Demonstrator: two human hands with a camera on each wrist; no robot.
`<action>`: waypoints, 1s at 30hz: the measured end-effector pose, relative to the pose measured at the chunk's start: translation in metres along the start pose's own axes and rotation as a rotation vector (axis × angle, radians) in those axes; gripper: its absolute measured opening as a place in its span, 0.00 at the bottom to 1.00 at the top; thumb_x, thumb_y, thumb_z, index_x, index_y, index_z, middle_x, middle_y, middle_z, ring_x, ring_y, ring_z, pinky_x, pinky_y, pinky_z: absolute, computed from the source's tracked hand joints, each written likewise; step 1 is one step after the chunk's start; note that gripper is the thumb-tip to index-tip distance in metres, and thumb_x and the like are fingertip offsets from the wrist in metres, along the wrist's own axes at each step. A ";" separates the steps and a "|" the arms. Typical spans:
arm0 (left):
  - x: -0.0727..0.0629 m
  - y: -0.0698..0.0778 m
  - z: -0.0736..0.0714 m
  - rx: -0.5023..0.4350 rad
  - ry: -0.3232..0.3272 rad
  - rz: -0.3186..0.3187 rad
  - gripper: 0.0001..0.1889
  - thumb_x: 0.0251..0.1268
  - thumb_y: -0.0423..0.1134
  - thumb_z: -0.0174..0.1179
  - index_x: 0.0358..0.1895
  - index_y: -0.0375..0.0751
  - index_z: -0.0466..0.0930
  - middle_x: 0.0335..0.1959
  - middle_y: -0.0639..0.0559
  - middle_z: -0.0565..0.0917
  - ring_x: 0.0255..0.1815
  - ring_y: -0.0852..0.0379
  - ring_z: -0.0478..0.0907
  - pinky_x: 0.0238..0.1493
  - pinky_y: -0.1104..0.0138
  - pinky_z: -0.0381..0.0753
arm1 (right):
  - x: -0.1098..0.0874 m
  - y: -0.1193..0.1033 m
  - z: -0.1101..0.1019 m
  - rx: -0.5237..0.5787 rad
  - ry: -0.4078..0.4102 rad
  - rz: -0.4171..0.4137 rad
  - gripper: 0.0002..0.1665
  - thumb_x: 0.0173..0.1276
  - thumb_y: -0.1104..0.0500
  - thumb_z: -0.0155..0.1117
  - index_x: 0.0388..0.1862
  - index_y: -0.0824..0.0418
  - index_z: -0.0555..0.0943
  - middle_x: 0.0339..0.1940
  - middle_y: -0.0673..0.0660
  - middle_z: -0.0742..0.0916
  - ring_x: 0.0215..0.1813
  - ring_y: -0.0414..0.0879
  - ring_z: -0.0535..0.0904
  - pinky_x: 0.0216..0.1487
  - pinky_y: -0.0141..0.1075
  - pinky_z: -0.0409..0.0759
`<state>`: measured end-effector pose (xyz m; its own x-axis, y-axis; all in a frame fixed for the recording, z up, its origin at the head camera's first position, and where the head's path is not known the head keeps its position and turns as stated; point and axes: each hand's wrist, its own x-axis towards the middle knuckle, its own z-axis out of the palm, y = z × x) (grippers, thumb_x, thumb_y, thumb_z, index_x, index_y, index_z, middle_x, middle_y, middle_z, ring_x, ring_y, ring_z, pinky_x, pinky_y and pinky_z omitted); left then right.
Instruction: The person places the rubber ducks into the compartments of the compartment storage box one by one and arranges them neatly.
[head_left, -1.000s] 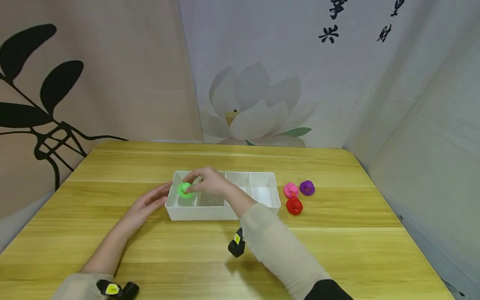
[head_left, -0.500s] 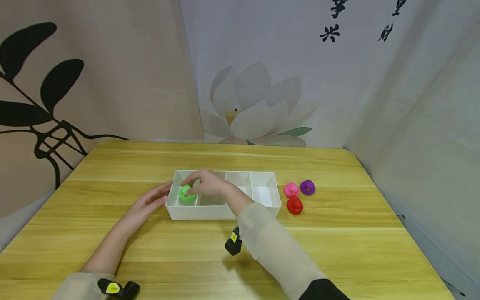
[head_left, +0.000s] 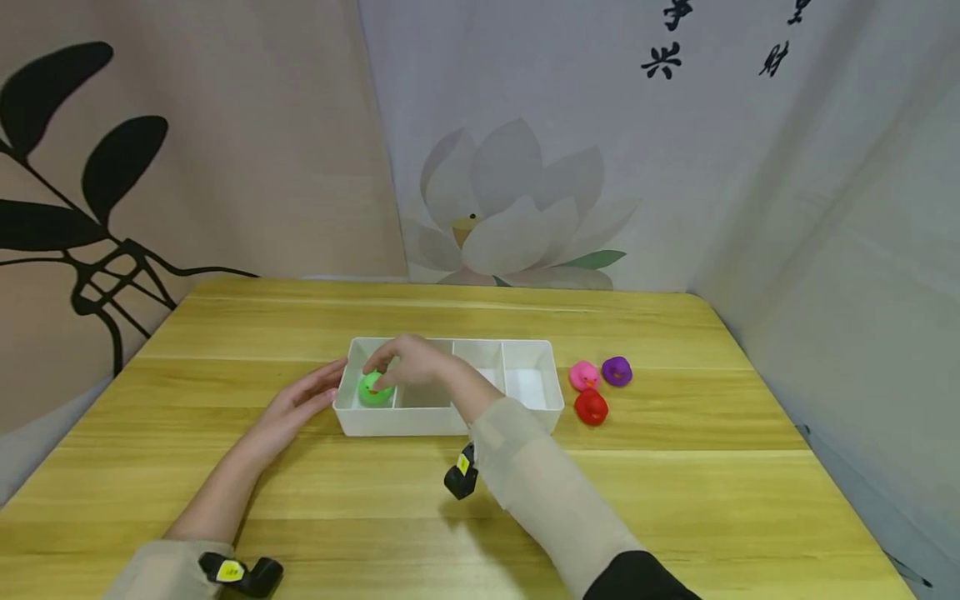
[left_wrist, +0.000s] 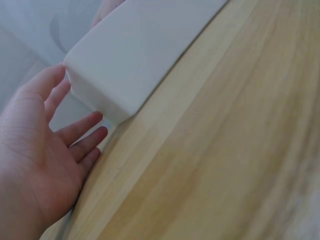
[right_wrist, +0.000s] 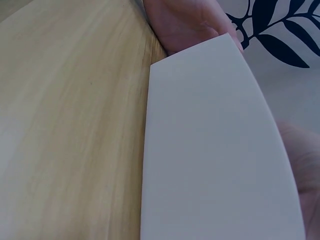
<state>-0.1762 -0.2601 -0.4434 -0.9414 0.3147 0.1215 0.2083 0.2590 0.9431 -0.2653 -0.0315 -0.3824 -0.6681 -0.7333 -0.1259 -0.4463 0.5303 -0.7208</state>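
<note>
A white divided box (head_left: 442, 423) stands on the wooden table. In its leftmost compartment is a small green rubber duck (head_left: 372, 393), orange beak toward me. My right hand (head_left: 420, 364) reaches over the box, its curled thumb and forefinger around the duck's upper part. The right wrist view hides those fingertips behind the box wall (right_wrist: 210, 150). My left hand (head_left: 296, 406) rests against the box's left end. Seen from the left wrist, the fingers of that hand (left_wrist: 37, 150) are spread, with the upper fingertips at the box corner.
To the right of the box, a pink duck (head_left: 584, 375), a purple duck (head_left: 617, 371) and a red duck (head_left: 592, 407) are grouped on the table (head_left: 712, 500). A printed curtain (head_left: 517, 167) hangs behind the table.
The green duck has been lowered and shifted slightly right within the left compartment, with my right fingers staying at it. My left hand has kept its place at the box end.
</note>
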 end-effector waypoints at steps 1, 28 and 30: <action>0.000 0.000 0.000 -0.003 -0.002 -0.001 0.26 0.77 0.41 0.45 0.75 0.43 0.56 0.68 0.35 0.65 0.67 0.38 0.60 0.60 0.38 0.57 | 0.001 0.000 0.000 -0.007 -0.003 0.003 0.16 0.61 0.58 0.71 0.49 0.55 0.85 0.38 0.44 0.83 0.45 0.38 0.75 0.51 0.31 0.69; 0.001 0.001 0.000 -0.001 -0.008 -0.004 0.26 0.77 0.41 0.45 0.75 0.44 0.55 0.68 0.36 0.65 0.67 0.37 0.60 0.59 0.37 0.57 | 0.001 -0.001 0.001 -0.036 0.027 0.049 0.15 0.59 0.55 0.73 0.46 0.52 0.86 0.37 0.44 0.83 0.43 0.38 0.76 0.47 0.34 0.71; 0.001 0.002 0.001 0.000 -0.007 0.000 0.26 0.77 0.41 0.45 0.75 0.44 0.56 0.68 0.35 0.65 0.66 0.37 0.60 0.59 0.38 0.58 | -0.002 -0.001 0.001 -0.045 0.040 0.039 0.15 0.60 0.55 0.72 0.47 0.52 0.86 0.37 0.43 0.83 0.44 0.38 0.76 0.49 0.34 0.71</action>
<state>-0.1765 -0.2585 -0.4421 -0.9396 0.3210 0.1189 0.2079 0.2589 0.9433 -0.2632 -0.0314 -0.3820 -0.7085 -0.6945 -0.1258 -0.4446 0.5776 -0.6846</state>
